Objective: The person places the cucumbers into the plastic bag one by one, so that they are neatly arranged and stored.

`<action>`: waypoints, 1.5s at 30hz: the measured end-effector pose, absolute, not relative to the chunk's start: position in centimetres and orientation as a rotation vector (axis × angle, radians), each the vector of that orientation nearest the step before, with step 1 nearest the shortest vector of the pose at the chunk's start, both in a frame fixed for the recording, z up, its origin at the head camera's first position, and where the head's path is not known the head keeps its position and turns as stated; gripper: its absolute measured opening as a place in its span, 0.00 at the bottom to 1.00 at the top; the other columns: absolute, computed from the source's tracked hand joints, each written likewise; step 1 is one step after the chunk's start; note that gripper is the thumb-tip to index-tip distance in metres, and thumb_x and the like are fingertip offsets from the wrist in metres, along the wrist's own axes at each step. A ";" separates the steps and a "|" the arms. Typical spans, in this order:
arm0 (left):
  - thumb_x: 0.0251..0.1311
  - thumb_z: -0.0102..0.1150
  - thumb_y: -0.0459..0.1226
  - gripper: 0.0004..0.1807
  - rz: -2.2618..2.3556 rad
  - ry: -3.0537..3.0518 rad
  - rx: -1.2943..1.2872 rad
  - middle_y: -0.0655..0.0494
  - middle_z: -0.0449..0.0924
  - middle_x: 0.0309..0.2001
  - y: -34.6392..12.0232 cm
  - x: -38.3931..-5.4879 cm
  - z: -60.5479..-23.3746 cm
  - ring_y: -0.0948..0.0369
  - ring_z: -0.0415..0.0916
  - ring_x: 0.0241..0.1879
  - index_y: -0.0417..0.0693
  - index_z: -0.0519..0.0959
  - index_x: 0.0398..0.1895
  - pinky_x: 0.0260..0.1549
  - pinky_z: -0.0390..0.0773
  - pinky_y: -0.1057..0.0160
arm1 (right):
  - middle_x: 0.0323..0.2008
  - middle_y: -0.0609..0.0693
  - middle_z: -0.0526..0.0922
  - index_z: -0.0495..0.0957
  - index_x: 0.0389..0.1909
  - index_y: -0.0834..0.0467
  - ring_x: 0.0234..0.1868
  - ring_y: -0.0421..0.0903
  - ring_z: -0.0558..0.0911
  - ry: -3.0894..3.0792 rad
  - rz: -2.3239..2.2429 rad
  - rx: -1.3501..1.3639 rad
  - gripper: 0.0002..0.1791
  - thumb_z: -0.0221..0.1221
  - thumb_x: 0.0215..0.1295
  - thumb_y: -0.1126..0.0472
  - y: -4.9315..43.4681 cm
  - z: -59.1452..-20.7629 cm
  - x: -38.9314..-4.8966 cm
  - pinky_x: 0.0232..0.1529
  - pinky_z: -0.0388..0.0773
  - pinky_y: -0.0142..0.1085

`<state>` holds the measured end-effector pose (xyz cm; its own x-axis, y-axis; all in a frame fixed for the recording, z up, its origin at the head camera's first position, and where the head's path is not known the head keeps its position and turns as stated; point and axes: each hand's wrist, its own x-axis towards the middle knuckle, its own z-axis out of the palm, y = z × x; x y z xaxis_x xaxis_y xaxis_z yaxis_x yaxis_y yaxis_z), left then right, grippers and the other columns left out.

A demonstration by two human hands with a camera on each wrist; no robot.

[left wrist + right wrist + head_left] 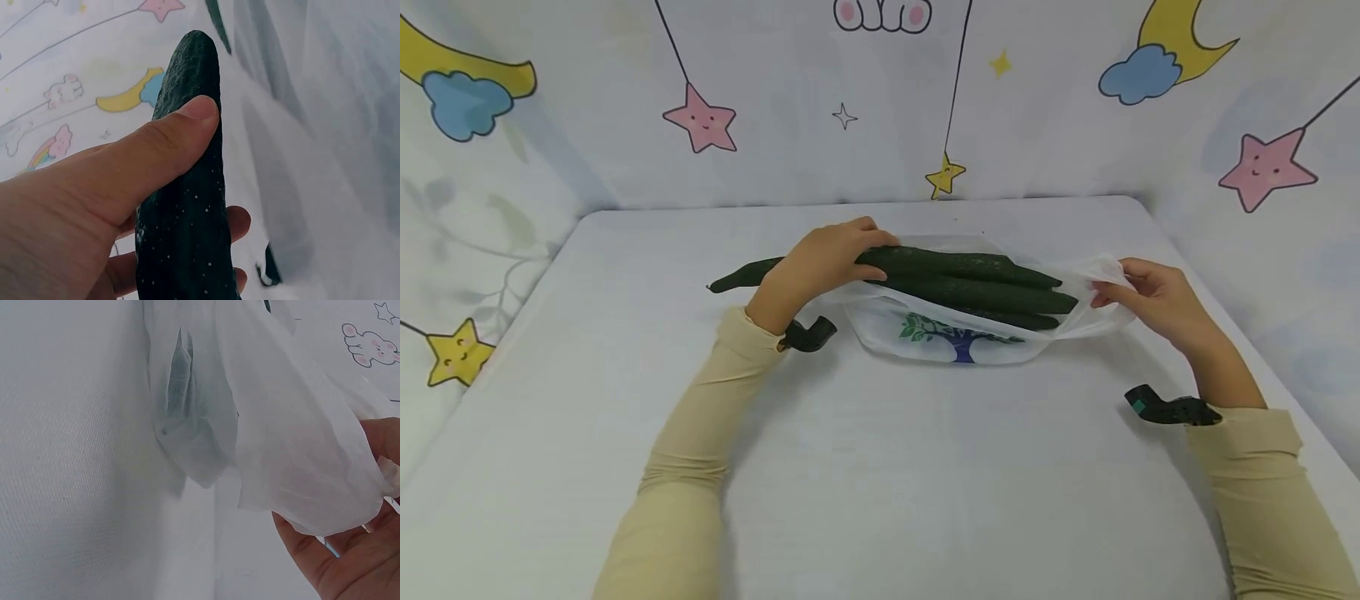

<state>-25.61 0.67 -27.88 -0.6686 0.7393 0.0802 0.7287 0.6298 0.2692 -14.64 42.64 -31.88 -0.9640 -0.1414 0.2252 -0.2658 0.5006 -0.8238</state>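
Note:
My left hand (827,262) grips a long dark green cucumber (747,275) whose thin end sticks out to the left. In the left wrist view the thumb lies over the bumpy cucumber (187,206) and fingertips show on its far side. More cucumbers (1000,293) lie side by side under and along it, within a white plastic bag (872,333) printed with a tree. At the right, my right hand (1165,304) pinches the bag's edge between thumb and fingers. The right wrist view shows that hand (350,569) holding the thin white bag (294,437) stretched out.
A white-covered table (955,475) lies beneath the bag, its far edge close behind the cucumbers. Cloth walls printed with stars, moons and clouds stand behind and at both sides. Each wrist wears a black camera mount (808,335).

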 end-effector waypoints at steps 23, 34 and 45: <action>0.62 0.63 0.48 0.28 0.354 2.774 1.436 0.50 0.75 0.55 5.7 -26.6 -29.0 0.56 0.79 0.43 0.53 0.74 0.65 0.42 0.79 0.59 | 0.32 0.38 0.85 0.81 0.50 0.57 0.37 0.31 0.83 -2.617 1.441 0.345 0.14 0.55 0.69 0.72 42.4 -31.5 -14.5 0.42 0.75 0.19; 0.62 0.62 0.49 0.29 0.264 2.748 1.410 0.51 0.74 0.58 7.7 -26.8 -28.8 0.56 0.79 0.48 0.55 0.72 0.67 0.44 0.80 0.58 | 0.32 0.40 0.86 0.81 0.48 0.59 0.39 0.33 0.82 -2.597 1.465 0.365 0.12 0.55 0.69 0.72 42.4 -31.5 -14.4 0.42 0.75 0.20; 0.63 0.62 0.49 0.30 0.257 2.711 1.453 0.52 0.73 0.58 9.5 -27.0 -28.5 0.58 0.78 0.47 0.55 0.72 0.67 0.43 0.79 0.59 | 0.31 0.39 0.85 0.79 0.45 0.66 0.40 0.32 0.81 -2.623 1.413 0.309 0.08 0.56 0.70 0.69 42.3 -31.3 -14.4 0.42 0.74 0.19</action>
